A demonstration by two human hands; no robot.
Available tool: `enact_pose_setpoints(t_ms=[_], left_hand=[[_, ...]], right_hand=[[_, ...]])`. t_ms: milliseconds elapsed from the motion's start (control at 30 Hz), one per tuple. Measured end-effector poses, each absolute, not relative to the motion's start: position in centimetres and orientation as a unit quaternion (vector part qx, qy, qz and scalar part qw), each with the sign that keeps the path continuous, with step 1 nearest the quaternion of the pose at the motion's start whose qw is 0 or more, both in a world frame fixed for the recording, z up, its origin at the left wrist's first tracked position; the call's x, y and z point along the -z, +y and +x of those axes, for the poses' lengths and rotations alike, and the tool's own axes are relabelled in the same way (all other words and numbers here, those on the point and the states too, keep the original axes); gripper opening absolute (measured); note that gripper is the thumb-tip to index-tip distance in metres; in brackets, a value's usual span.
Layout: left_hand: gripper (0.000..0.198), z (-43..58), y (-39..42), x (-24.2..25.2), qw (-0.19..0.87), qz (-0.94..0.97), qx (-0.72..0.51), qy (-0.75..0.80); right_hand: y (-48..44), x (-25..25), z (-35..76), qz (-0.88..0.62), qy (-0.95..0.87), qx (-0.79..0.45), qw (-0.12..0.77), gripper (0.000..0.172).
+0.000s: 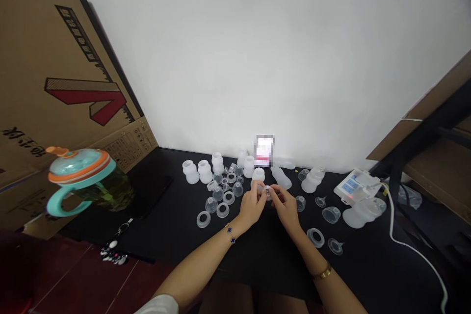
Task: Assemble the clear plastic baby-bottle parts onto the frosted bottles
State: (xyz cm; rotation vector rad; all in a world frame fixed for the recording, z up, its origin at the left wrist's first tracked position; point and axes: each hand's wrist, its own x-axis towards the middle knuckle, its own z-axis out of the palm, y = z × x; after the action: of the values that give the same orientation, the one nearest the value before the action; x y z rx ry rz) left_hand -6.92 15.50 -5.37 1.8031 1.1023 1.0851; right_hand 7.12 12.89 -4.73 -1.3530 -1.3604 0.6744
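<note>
Both of my hands meet over the black table. My left hand [253, 202] and my right hand [284, 202] pinch a small clear bottle part [268, 191] between their fingertips, and its exact kind is partly hidden by the fingers. Just behind stands a white bottle body [258, 174], open at the top. To the left lie several collar rings, one of them a clear ring [203, 219], and several domed caps such as this cap [211, 205]. Right of my hands are another domed cap [300, 203], a ring [315, 237] and a thin-stemmed disc [335, 246].
Several white bottle bodies [190, 171] stand along the back. A lit phone screen [264, 151] leans on the wall. At right are assembled bottles [364, 213], a white power box [353, 184] and its cable [392, 225]. A teal-handled drink jug [110, 189] and a carton [55, 83] are left.
</note>
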Motion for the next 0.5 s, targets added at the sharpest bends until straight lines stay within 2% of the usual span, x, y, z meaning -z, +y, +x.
enact_pose_setpoints(t_ms=[500], left_hand=[[0.022, -6.98, 15.57, 5.39, 0.367, 0.7, -0.419, 0.447]], right_hand=[[13.05, 5.09, 7.2, -0.557, -0.58, -0.309, 0.507, 0.045]])
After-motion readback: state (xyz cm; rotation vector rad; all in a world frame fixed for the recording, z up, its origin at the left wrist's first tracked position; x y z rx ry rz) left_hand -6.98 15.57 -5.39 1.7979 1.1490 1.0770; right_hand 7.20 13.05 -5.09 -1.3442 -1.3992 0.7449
